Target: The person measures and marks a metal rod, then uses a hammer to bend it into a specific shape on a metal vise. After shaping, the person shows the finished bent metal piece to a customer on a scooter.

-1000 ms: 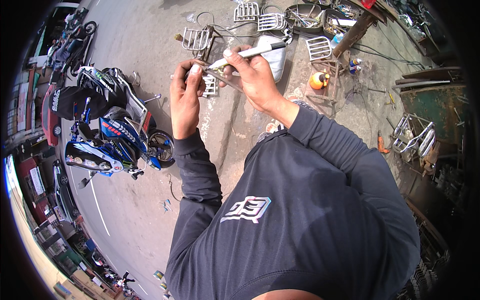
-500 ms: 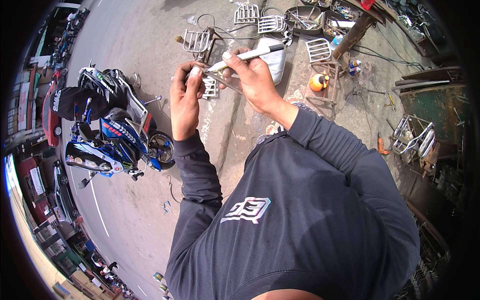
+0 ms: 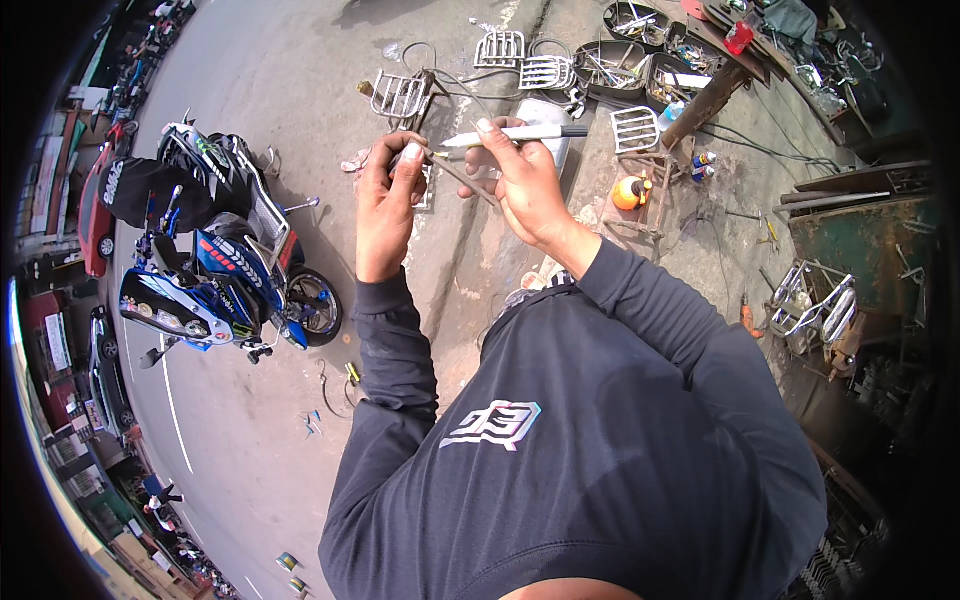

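A thin, dull metal rod (image 3: 462,177) slants between my hands at chest height. My left hand (image 3: 391,200) pinches its upper left end between thumb and fingers. In my right hand (image 3: 530,190) is a white marker pen (image 3: 505,134) with a dark rear end, gripped by thumb and fingers. The pen lies nearly level, its tip pointing left, close to the rod's pinched end. Whether tip and rod touch, I cannot tell. The rod's lower end runs to the fingers of my right hand, where part of it is hidden.
Silver metal racks (image 3: 401,96) lie on the pavement ahead, near black bins (image 3: 612,66) of tools. A yellow-orange spray bottle (image 3: 630,193) stands on a rusty frame (image 3: 655,215) to the right. A blue motorcycle (image 3: 215,285) is parked left. An orange drill (image 3: 750,320) lies at right.
The pen has swung closer to level, and its tip has shifted slightly away from my left thumb. Both hands keep their holds. The whole view has shifted a little.
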The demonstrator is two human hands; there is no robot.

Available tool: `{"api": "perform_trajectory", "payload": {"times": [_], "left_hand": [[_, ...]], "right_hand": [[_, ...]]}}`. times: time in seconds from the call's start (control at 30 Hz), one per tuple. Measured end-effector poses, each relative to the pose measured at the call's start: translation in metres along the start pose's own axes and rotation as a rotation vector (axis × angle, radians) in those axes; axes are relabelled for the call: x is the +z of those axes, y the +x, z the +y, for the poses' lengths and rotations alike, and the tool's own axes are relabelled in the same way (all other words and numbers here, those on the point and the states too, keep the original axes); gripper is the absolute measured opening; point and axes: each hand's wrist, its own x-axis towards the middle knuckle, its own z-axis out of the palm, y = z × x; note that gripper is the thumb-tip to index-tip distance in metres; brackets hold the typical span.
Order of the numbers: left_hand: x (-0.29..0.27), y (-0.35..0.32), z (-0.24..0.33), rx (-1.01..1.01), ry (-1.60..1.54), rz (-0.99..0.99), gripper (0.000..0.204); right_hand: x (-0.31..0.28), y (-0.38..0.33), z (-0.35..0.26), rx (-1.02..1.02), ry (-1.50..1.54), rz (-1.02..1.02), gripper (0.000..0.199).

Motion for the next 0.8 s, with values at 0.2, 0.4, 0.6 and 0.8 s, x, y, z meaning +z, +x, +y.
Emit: {"api": "perform_trajectory", "payload": {"times": [0.2,0.4,0.6,0.8], "left_hand": [[0.0023,0.0,-0.0005,0.01,-0.039,0.004,0.019],[0.003,-0.0009,-0.0004,0.009,-0.032,-0.006,0.019],[0.0034,-0.0012,-0.0018,0.019,-0.014,0.009,0.02],[0.0038,-0.0005,-0.0014,0.022,-0.006,0.012,0.02]], "right_hand": [[-0.0048,-0.0025,0.0005,-0.023,0.017,-0.072,0.022],[-0.0068,-0.0029,0.0015,-0.029,0.006,-0.097,0.022],[-0.0076,-0.003,0.0019,-0.046,-0.009,-0.119,0.022],[-0.0056,-0.0021,0.0032,-0.072,-0.079,-0.08,0.024]]}}
